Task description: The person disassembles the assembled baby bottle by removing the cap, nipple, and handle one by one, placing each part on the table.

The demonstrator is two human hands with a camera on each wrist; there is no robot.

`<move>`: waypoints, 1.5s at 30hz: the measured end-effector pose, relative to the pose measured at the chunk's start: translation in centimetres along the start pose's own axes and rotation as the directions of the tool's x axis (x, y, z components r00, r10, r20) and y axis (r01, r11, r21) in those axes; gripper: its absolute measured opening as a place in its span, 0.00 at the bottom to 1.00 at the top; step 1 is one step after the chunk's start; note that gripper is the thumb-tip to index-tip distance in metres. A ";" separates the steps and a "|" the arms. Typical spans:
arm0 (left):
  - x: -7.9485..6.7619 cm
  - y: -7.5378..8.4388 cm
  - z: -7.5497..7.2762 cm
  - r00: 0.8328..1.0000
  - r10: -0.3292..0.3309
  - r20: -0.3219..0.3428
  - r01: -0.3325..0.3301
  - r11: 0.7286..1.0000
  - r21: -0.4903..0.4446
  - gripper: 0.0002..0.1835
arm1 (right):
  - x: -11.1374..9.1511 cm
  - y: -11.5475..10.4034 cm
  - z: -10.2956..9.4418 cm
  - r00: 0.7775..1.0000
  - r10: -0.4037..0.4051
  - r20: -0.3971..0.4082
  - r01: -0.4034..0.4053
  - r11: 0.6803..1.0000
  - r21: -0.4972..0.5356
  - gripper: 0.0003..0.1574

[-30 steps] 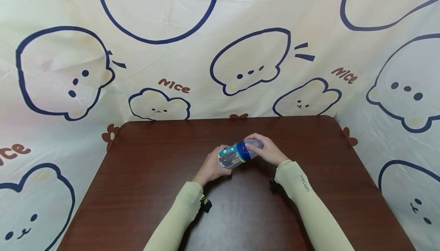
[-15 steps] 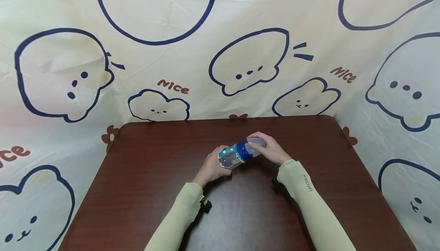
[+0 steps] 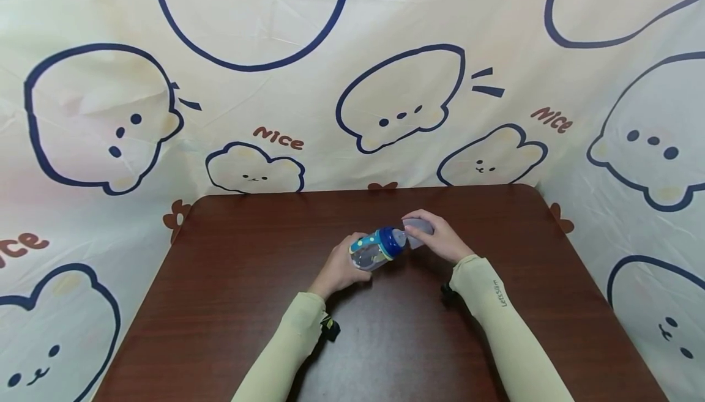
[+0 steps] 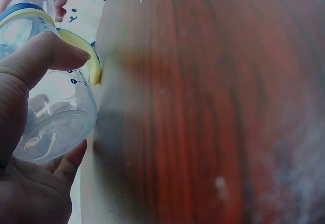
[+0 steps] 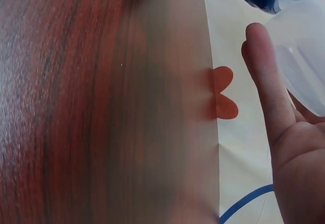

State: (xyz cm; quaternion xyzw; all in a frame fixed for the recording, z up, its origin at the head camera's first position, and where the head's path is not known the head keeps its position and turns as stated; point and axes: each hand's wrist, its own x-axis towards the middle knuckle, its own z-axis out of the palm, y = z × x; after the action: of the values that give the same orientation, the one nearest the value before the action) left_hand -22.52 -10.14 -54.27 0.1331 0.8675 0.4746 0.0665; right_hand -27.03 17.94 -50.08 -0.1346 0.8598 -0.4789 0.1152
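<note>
A clear baby bottle [image 3: 370,257] with a blue collar [image 3: 392,241] and a spotted teal handle [image 3: 365,242] is tilted above the table. My left hand [image 3: 337,267] grips its body; in the left wrist view the thumb lies across the clear bottle [image 4: 61,125], near the yellow inner side of the handle [image 4: 81,43]. My right hand [image 3: 443,241] holds a translucent bottle cap [image 3: 421,227] between thumb and fingers. The pale teat [image 3: 399,237] shows between collar and cap. In the right wrist view the cap [image 5: 304,56] sits close to the collar.
A dark brown wooden table [image 3: 248,249] lies under both hands. Its far edge meets a cream curtain [image 3: 308,96] printed with cartoon faces, which also hangs along both sides.
My right hand has drawn the cap away from the bottle, up and to the right, so the teat has come into view. My left hand and the bottle have stayed nearly still.
</note>
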 end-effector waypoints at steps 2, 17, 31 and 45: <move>0.0 0.0 0.0 1.000 0.003 -0.001 -0.003 1.000 0.001 0.48 | -0.1 0.1 -0.2 1.000 0.002 -0.001 -0.002 1.000 -0.001 0.29; 0.1 -0.1 0.2 1.000 0.001 -0.011 -0.001 1.000 0.006 0.49 | -0.4 1.0 -1.7 0.999 -0.033 -0.030 0.034 0.999 0.041 0.29; 0.3 -0.3 0.2 1.000 0.004 -0.010 -0.003 1.000 0.007 0.49 | -1.0 1.4 -2.6 0.997 -0.051 -0.052 0.053 0.997 0.047 0.31; 0.2 -0.1 0.1 1.000 -0.003 -0.004 0.003 1.000 0.018 0.49 | -1.4 2.2 -3.7 0.996 -0.029 -0.088 0.032 0.999 0.024 0.34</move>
State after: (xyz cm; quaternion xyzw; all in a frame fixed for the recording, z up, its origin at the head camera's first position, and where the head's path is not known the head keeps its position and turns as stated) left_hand -22.75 -10.04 -54.44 0.1314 0.8722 0.4668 0.0644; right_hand -27.21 22.50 -49.96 -0.1250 0.8556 -0.4971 0.0717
